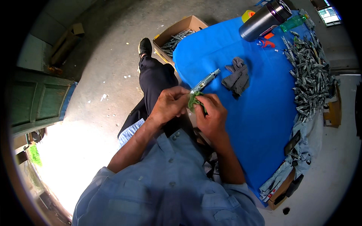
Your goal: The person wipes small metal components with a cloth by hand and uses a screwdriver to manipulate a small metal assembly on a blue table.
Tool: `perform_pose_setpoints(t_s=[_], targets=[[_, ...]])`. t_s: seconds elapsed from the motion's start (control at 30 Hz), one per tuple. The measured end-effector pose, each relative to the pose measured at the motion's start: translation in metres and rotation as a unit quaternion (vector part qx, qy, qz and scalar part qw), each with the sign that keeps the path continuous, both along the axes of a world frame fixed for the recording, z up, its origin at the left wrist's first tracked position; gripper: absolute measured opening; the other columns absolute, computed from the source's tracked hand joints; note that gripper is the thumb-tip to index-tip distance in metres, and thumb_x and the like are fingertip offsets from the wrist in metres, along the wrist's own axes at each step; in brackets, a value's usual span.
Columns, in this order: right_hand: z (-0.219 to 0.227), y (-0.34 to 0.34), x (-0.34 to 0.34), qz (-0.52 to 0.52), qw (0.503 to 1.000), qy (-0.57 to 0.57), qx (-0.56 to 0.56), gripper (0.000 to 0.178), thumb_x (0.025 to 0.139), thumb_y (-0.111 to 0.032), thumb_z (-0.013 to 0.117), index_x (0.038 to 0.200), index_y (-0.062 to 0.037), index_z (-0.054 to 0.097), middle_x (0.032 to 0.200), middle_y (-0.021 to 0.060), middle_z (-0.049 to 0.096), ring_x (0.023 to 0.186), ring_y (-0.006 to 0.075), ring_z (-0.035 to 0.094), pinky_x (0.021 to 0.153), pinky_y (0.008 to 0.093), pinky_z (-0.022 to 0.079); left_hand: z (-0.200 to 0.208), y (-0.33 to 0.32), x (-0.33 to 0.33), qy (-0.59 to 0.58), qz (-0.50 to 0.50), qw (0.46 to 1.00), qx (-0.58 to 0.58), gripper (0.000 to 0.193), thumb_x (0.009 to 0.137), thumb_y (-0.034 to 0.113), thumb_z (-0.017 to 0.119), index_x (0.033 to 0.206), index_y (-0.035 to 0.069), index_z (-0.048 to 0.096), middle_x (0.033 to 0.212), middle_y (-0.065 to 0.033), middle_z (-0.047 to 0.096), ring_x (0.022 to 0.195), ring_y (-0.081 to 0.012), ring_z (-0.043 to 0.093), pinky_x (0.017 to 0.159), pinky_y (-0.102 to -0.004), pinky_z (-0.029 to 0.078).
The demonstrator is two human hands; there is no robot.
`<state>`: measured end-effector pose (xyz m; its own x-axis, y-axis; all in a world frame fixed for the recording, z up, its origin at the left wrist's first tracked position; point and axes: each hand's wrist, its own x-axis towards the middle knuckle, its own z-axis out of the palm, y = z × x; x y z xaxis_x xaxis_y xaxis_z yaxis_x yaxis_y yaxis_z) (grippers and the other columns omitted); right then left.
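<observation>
A slim grey metal part (205, 81), long and narrow, points up and to the right from between my hands, over the near edge of the blue-covered table. My left hand (170, 103) is closed, thumb and fingers pinching the part's lower end. From the right, my right hand (212, 115) pinches a crumpled green cloth (193, 101) against that same end. The cloth and my fingers hide the lower end of the part. Beyond the part's tip, a dark grey rag (237, 78) lies bunched on the table.
The blue table cover (260, 109) reaches to my right. Along its far right edge lies a heap of similar grey metal parts (309, 75). A steel flask (266, 20), a green bottle (293, 23) and a yellow tape roll (247, 16) sit at the back. A cardboard box (196, 23) holds more parts.
</observation>
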<state>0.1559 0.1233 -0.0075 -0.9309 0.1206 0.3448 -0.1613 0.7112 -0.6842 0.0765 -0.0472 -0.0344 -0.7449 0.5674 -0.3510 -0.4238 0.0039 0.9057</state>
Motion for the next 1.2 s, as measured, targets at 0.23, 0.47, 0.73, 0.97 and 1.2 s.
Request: perform_pose_setpoints(t_s=[0.23, 0.47, 0.73, 0.97, 1.2], targets=[[0.006, 0.002, 0.0, -0.023, 0.998, 0.042, -0.04, 0.022, 0.089, -0.002, 0.075, 0.111, -0.0012, 0.074, 0.104, 0.0158, 0.073, 0.09, 0.0332, 0.073, 0.076, 0.0405, 0.059, 0.004, 0.0, -0.001, -0.029, 0.01, 0.999, 0.01, 0.02, 0.105, 0.018, 0.069, 0.111, -0.001, 0.072, 0.082, -0.0035, 0.071, 0.059, -0.0048, 0.058, 0.05, -0.0214, 0.044], [-0.001, 0.004, -0.022, -0.031, 0.997, 0.069, -0.006, 0.019, 0.09, -0.005, 0.076, 0.109, -0.002, 0.074, 0.1, 0.015, 0.073, 0.087, 0.034, 0.074, 0.071, 0.0415, 0.059, 0.006, -0.003, -0.003, -0.047, -0.004, 0.999, 0.002, 0.022, 0.106, 0.02, 0.067, 0.111, -0.001, 0.072, 0.082, -0.0037, 0.071, 0.06, -0.0053, 0.058, 0.049, -0.0218, 0.044], [-0.013, 0.001, -0.013, -0.003, 0.997, 0.08, -0.017, 0.018, 0.087, -0.001, 0.074, 0.105, -0.0021, 0.074, 0.101, 0.0148, 0.075, 0.085, 0.0331, 0.075, 0.07, 0.0403, 0.061, 0.009, -0.007, -0.005, -0.09, -0.003, 0.996, 0.007, 0.021, 0.105, 0.02, 0.066, 0.108, -0.001, 0.073, 0.08, -0.0027, 0.069, 0.057, -0.0049, 0.056, 0.048, -0.0213, 0.043], [-0.001, 0.003, -0.001, 0.003, 0.999, 0.051, -0.016, 0.022, 0.087, 0.001, 0.075, 0.109, 0.0012, 0.074, 0.102, 0.0172, 0.075, 0.089, 0.0328, 0.075, 0.075, 0.0399, 0.06, 0.003, -0.012, -0.005, -0.097, -0.016, 0.995, 0.008, 0.023, 0.108, 0.023, 0.066, 0.112, 0.001, 0.071, 0.081, -0.0015, 0.069, 0.056, -0.0038, 0.056, 0.046, -0.0205, 0.042], [0.005, -0.004, -0.009, -0.031, 0.999, 0.03, 0.008, 0.022, 0.09, -0.003, 0.076, 0.112, -0.0015, 0.076, 0.103, 0.0149, 0.075, 0.088, 0.0301, 0.075, 0.073, 0.0391, 0.06, 0.002, -0.011, -0.004, -0.099, -0.014, 0.995, 0.003, 0.021, 0.107, 0.023, 0.067, 0.11, 0.002, 0.072, 0.079, -0.0015, 0.069, 0.055, -0.0037, 0.055, 0.046, -0.0208, 0.042]])
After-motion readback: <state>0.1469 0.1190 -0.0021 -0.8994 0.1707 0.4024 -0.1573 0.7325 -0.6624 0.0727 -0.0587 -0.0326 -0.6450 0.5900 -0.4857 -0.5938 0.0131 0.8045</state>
